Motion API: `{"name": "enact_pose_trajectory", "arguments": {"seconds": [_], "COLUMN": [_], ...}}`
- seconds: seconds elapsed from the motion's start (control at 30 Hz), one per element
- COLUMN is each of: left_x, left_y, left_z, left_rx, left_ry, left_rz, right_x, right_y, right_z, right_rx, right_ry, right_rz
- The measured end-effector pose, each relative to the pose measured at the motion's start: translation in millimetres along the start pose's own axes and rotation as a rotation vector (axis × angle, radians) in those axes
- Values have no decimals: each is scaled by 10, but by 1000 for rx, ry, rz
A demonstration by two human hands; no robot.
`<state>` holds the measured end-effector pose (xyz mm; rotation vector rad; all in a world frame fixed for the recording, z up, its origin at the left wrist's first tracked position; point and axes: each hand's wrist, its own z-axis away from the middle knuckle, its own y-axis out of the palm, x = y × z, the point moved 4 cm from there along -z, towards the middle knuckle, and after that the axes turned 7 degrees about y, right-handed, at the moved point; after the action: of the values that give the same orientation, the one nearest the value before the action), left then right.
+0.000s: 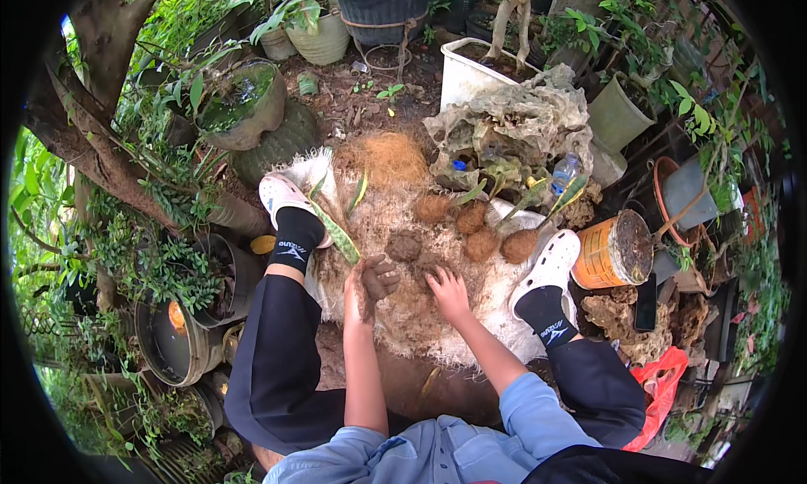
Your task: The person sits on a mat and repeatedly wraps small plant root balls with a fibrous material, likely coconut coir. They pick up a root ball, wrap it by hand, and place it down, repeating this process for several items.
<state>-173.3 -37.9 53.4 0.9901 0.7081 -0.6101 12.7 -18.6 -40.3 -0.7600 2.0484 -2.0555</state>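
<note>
A variegated snake plant leaf rises from my left hand, its lower end at the thumb side. Mud coats that palm and its fingers, which are turned upward. My right hand rests its spread fingertips on loose dark soil. Just beyond the hands sits a round lump of soil. Several brown coconut-fibre balls lie to the right, some with snake plant leaves sticking out. A heap of loose coconut fibre is at the far side of the white woven sack.
My clog-clad feet flank the sack. Behind the balls stand a rugged pitted rock and a plastic water bottle. An orange bucket of soil, a phone and a red plastic bag are at right. Pots line the left.
</note>
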Motion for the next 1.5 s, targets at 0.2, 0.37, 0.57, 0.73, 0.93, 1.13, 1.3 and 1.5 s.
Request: {"name": "enact_pose_trajectory", "arguments": {"seconds": [0.2, 0.37, 0.57, 0.73, 0.93, 1.13, 1.3, 1.5], "left_x": [20, 58, 100, 119, 125, 100, 105, 114], "left_y": [-22, -47, -48, -56, 0, 41, 37, 12], "left_z": [-24, -51, -71, -85, -75, -43, -39, -56], "left_rx": [5, 11, 23, 1, -1, 7, 2, 11], "left_ry": [-22, -23, -38, -47, -40, -42, -63, -57], "left_rz": [-14, -21, -12, -9, 2, 3, 8, -6], "right_x": [-49, -119, -16, -43, -121, -97, -114, -162], "right_y": [-143, -264, -196, -56, -22, -83, -205, -163], "right_z": [-324, -533, -536, -446, -365, -281, -68, 153], "right_rx": [-119, -243, -194, -234, -232, -161, 18, 66], "right_ry": [201, 332, 242, 83, 46, 171, 413, 676], "right_rz": [-219, -261, 30, -58, -64, -182, -534, -976]}}
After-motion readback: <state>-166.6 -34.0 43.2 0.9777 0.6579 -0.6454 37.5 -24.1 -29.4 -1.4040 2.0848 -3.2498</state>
